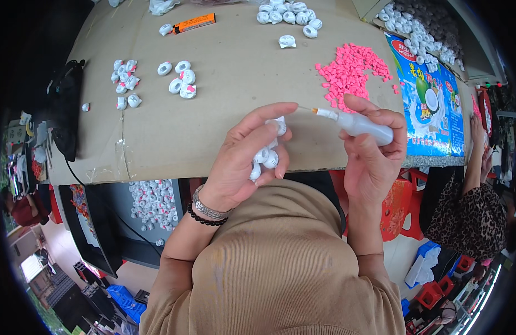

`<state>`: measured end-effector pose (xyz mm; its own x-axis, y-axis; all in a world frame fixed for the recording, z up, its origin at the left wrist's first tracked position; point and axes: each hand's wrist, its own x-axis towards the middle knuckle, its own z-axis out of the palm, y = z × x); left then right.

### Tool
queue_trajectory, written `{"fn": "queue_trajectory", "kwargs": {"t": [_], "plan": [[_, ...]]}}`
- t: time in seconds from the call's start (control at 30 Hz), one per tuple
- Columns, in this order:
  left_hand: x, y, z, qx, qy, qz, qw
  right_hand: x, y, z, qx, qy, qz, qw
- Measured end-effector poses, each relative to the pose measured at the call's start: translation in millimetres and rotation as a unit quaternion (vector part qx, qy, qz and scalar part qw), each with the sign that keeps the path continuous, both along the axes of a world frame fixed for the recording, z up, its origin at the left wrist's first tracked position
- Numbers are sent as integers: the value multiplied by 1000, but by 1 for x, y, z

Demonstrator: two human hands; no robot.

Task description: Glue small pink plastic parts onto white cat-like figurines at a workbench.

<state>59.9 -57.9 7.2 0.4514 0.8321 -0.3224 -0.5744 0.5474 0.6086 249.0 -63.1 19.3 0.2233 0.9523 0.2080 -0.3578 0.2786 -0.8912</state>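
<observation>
My left hand (233, 156), closed in front of the table's near edge, holds several small white head-shaped pieces (268, 157) with printed features. One of them shows near the thumb and index finger. In my right hand (372, 162) a translucent white squeeze bottle (365, 129) lies tilted, its thin needle tip pointing left. That tip reaches close to my left index fingertip; whether they touch I cannot tell. Beyond the bottle spreads a heap of small pink pieces (353, 70). Similar white pieces (182, 84), some with pink parts, stand in groups on the left.
More white pieces (288, 12) and an orange stick-shaped item (194, 23) are at the back. A blue printed sheet (417, 106) covers the table's right. Below the table's left edge, an open dark tray (182, 195) holds many white pieces. A person in a leopard-print top (467, 223) is at the right.
</observation>
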Motion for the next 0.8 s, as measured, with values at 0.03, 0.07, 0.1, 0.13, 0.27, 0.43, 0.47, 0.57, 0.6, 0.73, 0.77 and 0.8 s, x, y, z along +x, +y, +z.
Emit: {"fn": "queue_trajectory", "kwargs": {"t": [0.03,0.07,0.1,0.13,0.27,0.43,0.47,0.57,0.6,0.73,0.77,0.8], "plan": [[0,-1,1,15,11,0,1000,2,-1,1,8,21,8,1000],[0,-1,2,31,22,1,999,3,-3,2,16,42,15,999],[-1,-1,0,36,32,1,999,1,-3,3,33,25,9,999],[-1,-2,-3,41,42,1,998,-1,-4,4,49,9,2,999],[1,-5,-2,101,114,22,988,-1,-6,3,109,-70,-24,991],[4,-7,-5,168,183,39,968,-2,-9,0,131,-112,-31,985],[5,-8,-4,172,185,48,966,-2,-8,-1,142,-123,-34,982],[5,-10,-10,190,193,49,961,-4,-8,-5,181,-170,-32,968],[5,-10,-10,189,198,52,960,-4,-9,-6,180,-176,-26,967],[5,-11,-11,188,202,52,960,-4,-10,-6,185,-201,-15,962],[4,-11,-12,187,199,48,961,-5,-10,-6,188,-208,-16,960],[5,-11,-11,183,196,47,962,-5,-10,-6,187,-209,-18,960]]}}
